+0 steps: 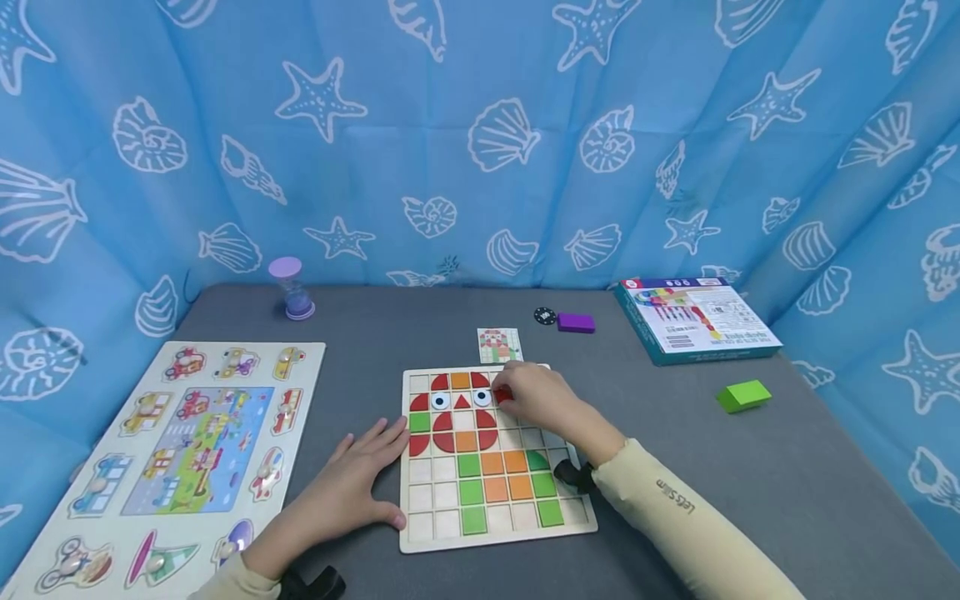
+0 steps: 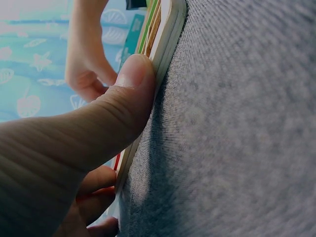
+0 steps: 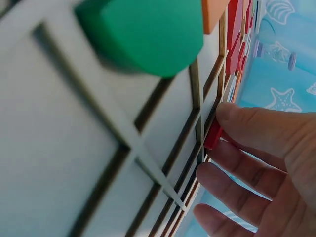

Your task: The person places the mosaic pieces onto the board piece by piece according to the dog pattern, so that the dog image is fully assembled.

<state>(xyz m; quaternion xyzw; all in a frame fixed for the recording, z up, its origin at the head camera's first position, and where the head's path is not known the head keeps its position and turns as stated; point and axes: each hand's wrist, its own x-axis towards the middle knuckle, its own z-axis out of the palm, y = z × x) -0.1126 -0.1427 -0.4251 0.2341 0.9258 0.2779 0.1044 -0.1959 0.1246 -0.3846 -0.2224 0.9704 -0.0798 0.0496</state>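
A wooden grid board (image 1: 422, 522) lies flat with red, orange and green tiles set in its squares, plus two round eye pieces. At its left edge my left hand (image 1: 352, 479) rests with fingers spread, and the thumb (image 2: 136, 74) touches the board's side. Over the upper right squares, my right hand (image 1: 536, 398) pinches a red tile (image 3: 214, 134) between thumb and fingers, low against the grid. Part of that tile is hidden by the fingers. Nearer the right wrist camera sits a green rounded tile (image 3: 148, 34).
A small pattern card (image 1: 498, 344) lies behind the board. A vehicle puzzle board (image 1: 303, 367) is at left, an hourglass (image 1: 292, 289) behind it. Farther right are a black-and-white disc (image 1: 545, 316), a purple block (image 1: 576, 323), a flat box (image 1: 697, 321) and a green block (image 1: 743, 396).
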